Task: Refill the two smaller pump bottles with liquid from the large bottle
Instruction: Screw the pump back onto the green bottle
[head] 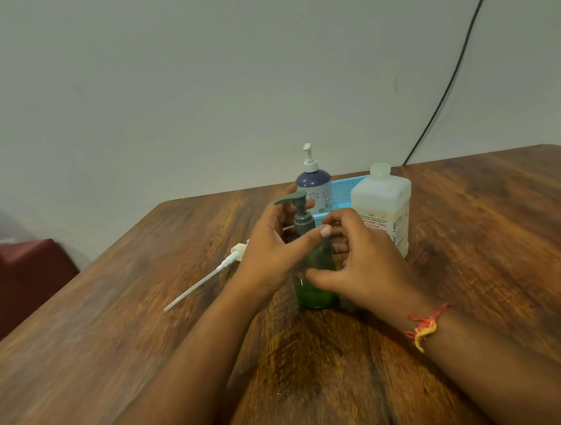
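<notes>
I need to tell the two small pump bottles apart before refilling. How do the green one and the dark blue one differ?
The green translucent pump bottle stands nearest, between both hands; the dark blue pump bottle with a pale label stands behind it, untouched, by the blue basket. The green bottle's pump is grey-green, the blue bottle's white. Both stand upright with pumps fitted.

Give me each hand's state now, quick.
Left hand: open, fingers curved around the green pump bottle, thumb across its neck.
Right hand: open, fingers spread at the bottle's body; firm grip cannot be told.
</notes>
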The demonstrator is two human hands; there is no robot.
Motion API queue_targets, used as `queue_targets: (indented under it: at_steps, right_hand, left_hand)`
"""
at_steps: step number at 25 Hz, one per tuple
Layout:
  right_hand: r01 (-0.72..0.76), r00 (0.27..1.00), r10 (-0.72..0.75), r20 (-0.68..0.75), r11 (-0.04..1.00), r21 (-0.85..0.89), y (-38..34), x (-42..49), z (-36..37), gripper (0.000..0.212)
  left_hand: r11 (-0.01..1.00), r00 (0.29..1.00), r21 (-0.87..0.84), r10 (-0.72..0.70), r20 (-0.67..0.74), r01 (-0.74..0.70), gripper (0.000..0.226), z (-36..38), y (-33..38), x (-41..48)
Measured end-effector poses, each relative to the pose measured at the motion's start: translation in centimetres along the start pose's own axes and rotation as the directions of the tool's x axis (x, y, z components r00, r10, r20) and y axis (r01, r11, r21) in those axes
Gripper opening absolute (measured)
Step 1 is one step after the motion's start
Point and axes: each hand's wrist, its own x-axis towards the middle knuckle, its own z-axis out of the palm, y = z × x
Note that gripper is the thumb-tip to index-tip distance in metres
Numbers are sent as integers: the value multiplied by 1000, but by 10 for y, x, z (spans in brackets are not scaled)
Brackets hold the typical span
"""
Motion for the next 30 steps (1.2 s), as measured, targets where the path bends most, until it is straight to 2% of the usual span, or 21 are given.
queue_targets:
  at_steps: [2,5,9,12,15,18,21,23,30]
  right_hand:
    - [-11,1000,11,-6,1000,12,1,1,0,82]
    - [-24,1000,25,-6,999,46,2,1,0,80]
    - [-17,1000,17,3,999,34,0,0,2,80]
    - [-11,1000,11,-11,1000,23,1,0,2,82]
    - [-25,1000,25,-5,998,54,4,0,2,81]
    - [-33,999,33,-3,998,50,4,0,3,80]
    - [-24,1000,24,-7,999,35,2,0,2,76]
    - [-20,1000,21,-9,999,36,1,1,1,75]
    - [-87,996,89,-8,987,132,6,4,3,79]
  left_hand:
    - [999,998,-36,8,-61,-11,62,-1,-2,2]
    - [990,999,-137,-27,-32,22,57,-5,-2,2]
    - [998,1000,-69,-10,29,12,55,-1,3,1]
    - [999,995,-41,7,-95,-11,79,2,1,2]
    - [992,996,-126,-11,-89,-1,64,-3,-3,3]
    - [993,999,-116,-15,-50,9,53,-5,-2,1]
    - [999,997,-25,20,-71,-22,70,2,-2,0]
    - [999,994,-50,9,-111,-14,79,3,-3,1]
    - [987,996,-156,-37,77,48,62,-6,-4,4]
